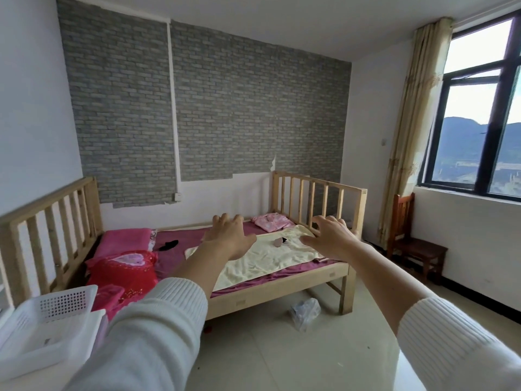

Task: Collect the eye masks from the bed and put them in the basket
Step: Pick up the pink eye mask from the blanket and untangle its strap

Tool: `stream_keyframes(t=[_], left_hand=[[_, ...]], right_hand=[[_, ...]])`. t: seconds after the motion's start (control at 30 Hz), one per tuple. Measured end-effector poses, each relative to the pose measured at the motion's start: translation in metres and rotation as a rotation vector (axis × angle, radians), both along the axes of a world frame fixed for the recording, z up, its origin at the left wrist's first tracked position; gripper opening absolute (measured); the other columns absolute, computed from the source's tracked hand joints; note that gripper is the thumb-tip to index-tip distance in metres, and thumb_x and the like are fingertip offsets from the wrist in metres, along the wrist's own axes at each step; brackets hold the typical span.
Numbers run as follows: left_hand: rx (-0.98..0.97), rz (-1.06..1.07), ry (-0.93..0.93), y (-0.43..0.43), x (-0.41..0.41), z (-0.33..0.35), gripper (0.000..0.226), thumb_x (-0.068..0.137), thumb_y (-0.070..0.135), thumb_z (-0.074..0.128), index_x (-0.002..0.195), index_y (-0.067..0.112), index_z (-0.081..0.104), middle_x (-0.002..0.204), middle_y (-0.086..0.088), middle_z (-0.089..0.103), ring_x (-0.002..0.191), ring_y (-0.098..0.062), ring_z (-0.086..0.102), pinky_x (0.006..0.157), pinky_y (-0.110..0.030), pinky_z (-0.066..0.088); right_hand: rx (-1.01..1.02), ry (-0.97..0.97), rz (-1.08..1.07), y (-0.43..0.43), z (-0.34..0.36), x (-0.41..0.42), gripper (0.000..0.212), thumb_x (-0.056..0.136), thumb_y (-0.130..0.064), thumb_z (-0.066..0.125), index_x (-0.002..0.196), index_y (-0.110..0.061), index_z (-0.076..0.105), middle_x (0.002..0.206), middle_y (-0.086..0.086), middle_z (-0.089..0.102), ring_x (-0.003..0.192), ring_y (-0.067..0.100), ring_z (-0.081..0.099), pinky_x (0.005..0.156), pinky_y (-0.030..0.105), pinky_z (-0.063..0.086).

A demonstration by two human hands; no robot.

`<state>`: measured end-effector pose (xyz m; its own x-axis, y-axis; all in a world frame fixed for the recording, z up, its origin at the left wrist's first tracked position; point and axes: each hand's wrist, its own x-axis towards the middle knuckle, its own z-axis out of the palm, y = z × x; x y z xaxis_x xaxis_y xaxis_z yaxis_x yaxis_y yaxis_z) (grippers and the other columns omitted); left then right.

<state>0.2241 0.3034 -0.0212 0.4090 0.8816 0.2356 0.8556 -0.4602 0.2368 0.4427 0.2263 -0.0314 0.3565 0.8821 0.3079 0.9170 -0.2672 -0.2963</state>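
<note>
A wooden bed (282, 286) with a purple sheet stands against the brick-patterned wall. A black eye mask (168, 244) lies on the sheet near the pink pillow. A pinkish eye mask (278, 242) with a black part rests on the cream towel (270, 261). My left hand (229, 235) and my right hand (329, 235) are stretched out in front of me with fingers spread, both holding nothing. The pinkish mask shows between them. A white perforated basket (56, 311) sits at the lower left, close to me.
Red and pink pillows (124, 269) lie at the bed's left end, folded pink clothes (270, 221) at the right end. A crumpled plastic bag (306, 313) is on the tiled floor. A wooden chair (414, 246) stands under the window.
</note>
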Motion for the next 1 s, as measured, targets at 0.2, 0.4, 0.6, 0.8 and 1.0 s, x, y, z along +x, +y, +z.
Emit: stream_keyframes(t=[0.2,0.4,0.6,0.8,1.0], left_hand=[[0.005,-0.035,0.021,0.089,0.082,-0.017,0.067,0.088,0.049,0.043,0.146,0.019,0.029,0.152,-0.010,0.031,0.140,-0.032,0.022,0.112,-0.050,0.029],[-0.015,-0.018,0.012,0.199,0.159,-0.059,0.065,0.088,0.053,0.039,0.143,0.019,0.032,0.152,-0.009,0.030,0.140,-0.031,0.023,0.109,-0.050,0.031],[0.037,-0.071,0.077,0.333,0.227,-0.076,0.066,0.087,0.052,0.042,0.143,0.019,0.033,0.152,-0.010,0.029,0.139,-0.032,0.024,0.109,-0.052,0.031],[0.106,-0.086,0.058,0.501,0.315,-0.068,0.057,0.087,0.047,0.042,0.136,0.018,0.041,0.144,-0.012,0.038,0.131,-0.032,0.031,0.100,-0.048,0.037],[0.112,-0.137,0.074,0.618,0.404,-0.098,0.061,0.088,0.046,0.043,0.141,0.017,0.035,0.155,-0.014,0.025,0.142,-0.033,0.020,0.108,-0.051,0.029]], right_hand=[[-0.007,0.009,-0.025,0.088,-0.022,0.064,0.071,0.082,-0.058,0.054,0.140,-0.024,0.034,0.146,0.006,0.039,0.134,0.032,0.031,0.107,0.061,0.028],[-0.034,-0.023,-0.057,0.192,-0.064,0.131,0.073,0.080,-0.059,0.053,0.142,-0.029,0.029,0.146,0.007,0.038,0.134,0.032,0.032,0.106,0.062,0.026],[-0.104,-0.053,-0.074,0.321,-0.082,0.199,0.074,0.081,-0.056,0.054,0.142,-0.024,0.028,0.147,0.009,0.033,0.135,0.032,0.028,0.107,0.062,0.022],[-0.073,-0.068,-0.102,0.478,-0.076,0.284,0.070,0.083,-0.057,0.053,0.140,-0.023,0.032,0.146,0.008,0.035,0.134,0.032,0.029,0.106,0.060,0.023],[-0.038,-0.049,-0.136,0.594,-0.097,0.365,0.076,0.082,-0.051,0.059,0.143,-0.024,0.023,0.148,0.010,0.032,0.135,0.034,0.026,0.107,0.061,0.022]])
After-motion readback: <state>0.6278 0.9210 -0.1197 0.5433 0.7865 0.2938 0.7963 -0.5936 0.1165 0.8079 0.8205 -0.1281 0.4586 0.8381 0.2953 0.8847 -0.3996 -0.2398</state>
